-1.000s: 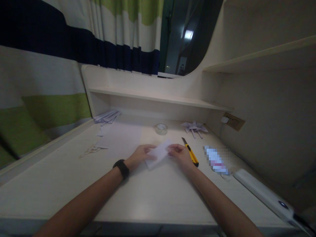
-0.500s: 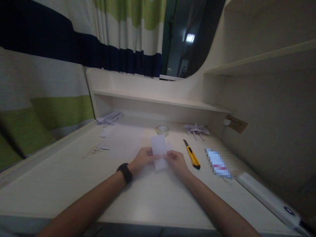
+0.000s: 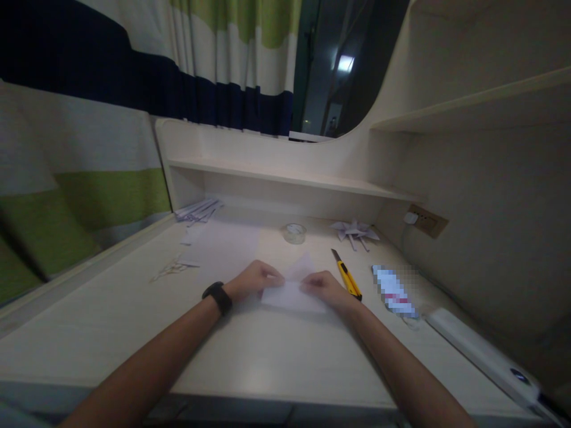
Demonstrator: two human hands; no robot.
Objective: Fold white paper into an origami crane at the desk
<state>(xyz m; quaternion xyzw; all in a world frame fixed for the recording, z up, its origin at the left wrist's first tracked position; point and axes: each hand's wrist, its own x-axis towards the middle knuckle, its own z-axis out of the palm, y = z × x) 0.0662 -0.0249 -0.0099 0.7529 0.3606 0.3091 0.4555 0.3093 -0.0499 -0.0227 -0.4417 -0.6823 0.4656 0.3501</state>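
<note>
A small folded sheet of white paper (image 3: 293, 297) is held just above the desk, with a pointed flap rising at its far side. My left hand (image 3: 255, 278) pinches its left part between thumb and fingers. On the other side my right hand (image 3: 328, 288) pinches the paper near its middle right. Close to my right hand lies a yellow utility knife (image 3: 348, 274) with its blade out. A roll of clear tape (image 3: 294, 233) rests beyond the paper.
White sheets (image 3: 229, 241) lie at the back left beside a bundle of paper strips (image 3: 198, 210) and several small sticks (image 3: 172, 269). Folded paper pinwheels (image 3: 354, 230) sit at the back right. A blurred phone (image 3: 395, 291) and a long white lamp (image 3: 482, 353) lie right.
The paper has turned from upright and narrow to a wider shape with a pointed flap. My hands have moved slightly apart, both still pinching it.
</note>
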